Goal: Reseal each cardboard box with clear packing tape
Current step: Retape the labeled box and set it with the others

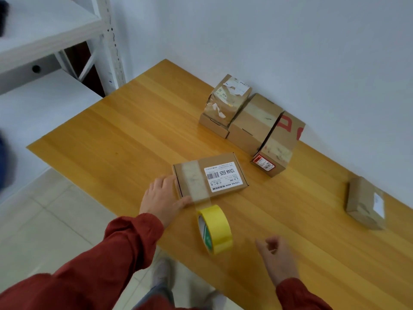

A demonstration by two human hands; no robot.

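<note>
A flat cardboard box [223,163] with a white label lies on the wooden table [125,139]. A strip of clear tape crosses its left part and runs down to a yellow tape roll [215,229] standing on edge in front of it. My left hand [162,201] presses against the box's left end, thumb on the near edge by the tape. My right hand [276,257] hovers over the table right of the roll, fingers loosely curled and holding nothing.
Three taped boxes [252,121] stand in a row by the wall at the back. Another small box [365,203] lies at the far right. A white metal shelf rack [51,34] stands to the left. The table's near edge runs under my arms.
</note>
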